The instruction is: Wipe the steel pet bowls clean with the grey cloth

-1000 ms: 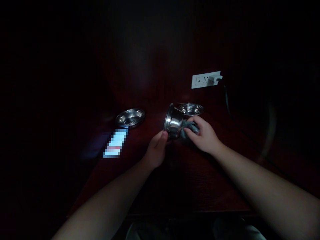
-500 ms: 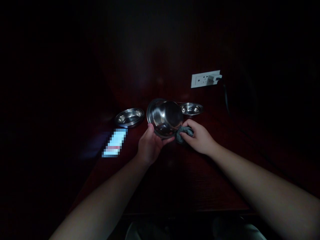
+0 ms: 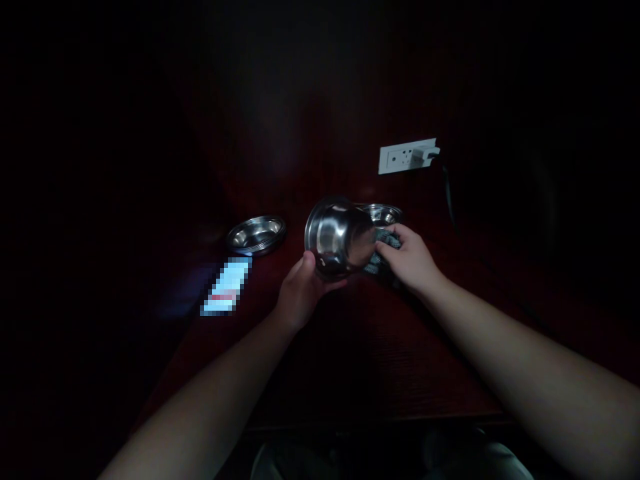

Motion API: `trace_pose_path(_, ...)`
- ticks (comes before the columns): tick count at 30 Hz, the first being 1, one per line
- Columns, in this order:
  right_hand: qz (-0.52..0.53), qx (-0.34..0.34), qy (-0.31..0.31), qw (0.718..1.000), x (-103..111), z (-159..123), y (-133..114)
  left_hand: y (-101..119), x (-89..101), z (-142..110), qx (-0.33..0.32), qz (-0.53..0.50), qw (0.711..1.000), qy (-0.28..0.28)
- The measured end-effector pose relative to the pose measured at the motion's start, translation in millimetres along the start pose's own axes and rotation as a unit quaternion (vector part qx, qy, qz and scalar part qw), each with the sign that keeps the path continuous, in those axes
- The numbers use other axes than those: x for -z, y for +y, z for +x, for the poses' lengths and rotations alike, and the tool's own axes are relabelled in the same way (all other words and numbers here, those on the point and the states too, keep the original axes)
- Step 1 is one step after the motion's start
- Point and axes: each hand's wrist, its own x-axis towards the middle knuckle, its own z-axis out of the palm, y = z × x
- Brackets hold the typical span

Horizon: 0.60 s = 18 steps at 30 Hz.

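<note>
A bright, pixelated screen [image 3: 227,287] lies at the left of the dark red table [image 3: 345,373]. Far right, a white socket plate [image 3: 394,161] holds a plug [image 3: 423,155], and a dark cable [image 3: 447,190] hangs just beside it.

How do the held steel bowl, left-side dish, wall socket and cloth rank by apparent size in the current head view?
1. Steel bowl: clearly largest.
2. Left-side dish and wall socket: too alike to rank.
3. Cloth: smallest visible area, partly hidden.
</note>
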Motion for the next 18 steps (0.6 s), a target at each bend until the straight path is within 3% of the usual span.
trace_pose_path(4,0.097,-0.058,0.032,0.993,-0.2,5.0,7.5,-6.7,4.5,-4.4,-0.006,0.086,0.994,-0.065)
trace_pose_path(18,0.124,-0.023,0.092,0.988,4.5,2.3,-9.8,-7.2,0.0,-12.2,-0.027,0.223,0.963,-0.149)
